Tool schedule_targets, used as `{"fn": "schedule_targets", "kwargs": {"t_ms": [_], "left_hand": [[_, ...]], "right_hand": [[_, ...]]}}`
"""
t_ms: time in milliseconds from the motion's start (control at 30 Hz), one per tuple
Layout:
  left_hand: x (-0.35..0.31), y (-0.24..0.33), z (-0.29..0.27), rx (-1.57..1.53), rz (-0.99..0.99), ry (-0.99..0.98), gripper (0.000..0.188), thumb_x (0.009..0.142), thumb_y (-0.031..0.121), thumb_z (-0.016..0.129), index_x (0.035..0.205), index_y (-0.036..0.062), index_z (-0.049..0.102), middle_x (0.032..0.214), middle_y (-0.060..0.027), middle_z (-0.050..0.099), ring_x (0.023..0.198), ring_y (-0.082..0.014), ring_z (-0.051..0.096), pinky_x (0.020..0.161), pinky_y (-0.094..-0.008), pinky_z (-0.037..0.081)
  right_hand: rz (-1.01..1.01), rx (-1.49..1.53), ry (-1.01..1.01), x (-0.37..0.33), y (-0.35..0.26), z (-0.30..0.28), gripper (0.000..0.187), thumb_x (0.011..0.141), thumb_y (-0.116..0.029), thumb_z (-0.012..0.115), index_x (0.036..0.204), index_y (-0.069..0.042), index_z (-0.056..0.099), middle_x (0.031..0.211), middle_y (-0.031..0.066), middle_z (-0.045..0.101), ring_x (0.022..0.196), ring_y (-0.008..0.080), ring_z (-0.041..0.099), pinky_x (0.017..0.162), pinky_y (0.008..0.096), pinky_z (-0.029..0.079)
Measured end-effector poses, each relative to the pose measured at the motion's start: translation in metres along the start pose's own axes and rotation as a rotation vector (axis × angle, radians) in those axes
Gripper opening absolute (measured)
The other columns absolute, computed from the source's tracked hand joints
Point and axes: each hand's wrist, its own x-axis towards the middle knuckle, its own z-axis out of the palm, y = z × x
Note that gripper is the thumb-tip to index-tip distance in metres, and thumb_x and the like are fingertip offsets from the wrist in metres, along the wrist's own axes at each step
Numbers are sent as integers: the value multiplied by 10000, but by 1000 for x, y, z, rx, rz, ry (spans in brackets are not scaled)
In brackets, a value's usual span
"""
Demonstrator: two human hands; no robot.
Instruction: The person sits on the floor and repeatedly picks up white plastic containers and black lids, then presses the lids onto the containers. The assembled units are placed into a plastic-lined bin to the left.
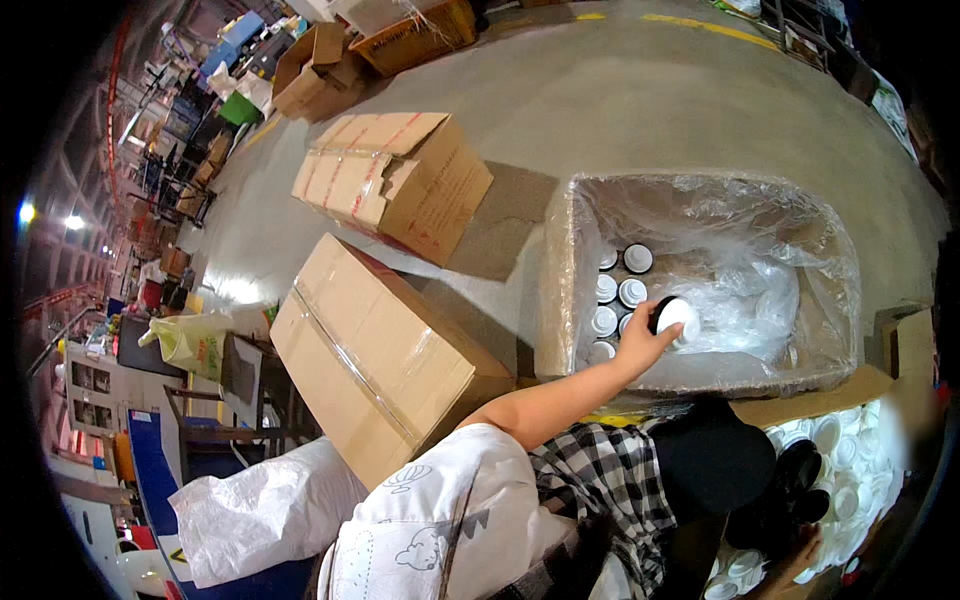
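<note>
Container placement: left hand over the lined carton

Nearest you, your right hand (805,548) is at the lower right, beside black cylindrical parts (800,465) and loose white caps (848,470). It is partly hidden; whether it grips anything cannot be told. Farther out, your left hand (645,342) pinches a black container with a white top (681,320), thumb and fingers around its side. This container is above the lined carton (553,310), just beside the standing containers (632,292) grouped along the left wall.

For sound placement, level the held container before lowering; it appears tilted, white end to the right. Seat its base flat beside its neighbours and release only once it stands unaided. Avoid dragging the clear liner (700,207). Bunched film (760,300) to the right could tip a container set upon it. Guide your forearm clear of the sealed carton (370,350) on your left; a carton with a torn flap (400,180) stands farther off.
</note>
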Motion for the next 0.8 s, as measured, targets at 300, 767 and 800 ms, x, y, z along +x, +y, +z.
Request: {"fn": "schedule_targets", "kwargs": {"t_ms": [300, 767, 800], "left_hand": [[127, -73, -85, 334, 6, 300, 474, 727, 192, 723, 1104, -26, 538, 962, -137, 631, 845, -208, 604, 705, -305, 484], [98, -240, 8, 591, -501, -461, 652, 680, 328, 742, 1185, 0, 492, 1105, -185, 568, 979, -269, 568, 790, -363, 473], [94, -233, 14, 675, -480, -555, 620, 685, 306, 733, 1168, -6, 502, 1066, -190, 585, 948, -266, 579, 756, -366, 487]], "right_hand": [[-214, -208, -366, -55, -14, 35, 234, 929, -212, 468, 1047, -23, 540, 974, 67, 564, 894, 161, 532, 814, 295, 425], [-252, -304, -113, -74, 3, 6, 146, 905, -108, 499, 981, 7, 547, 921, 60, 565, 820, 130, 544, 753, 261, 454], [-263, -318, -81, -78, 6, -2, 147, 905, -110, 500, 978, 9, 548, 919, 60, 566, 819, 130, 545, 754, 260, 454]]}}
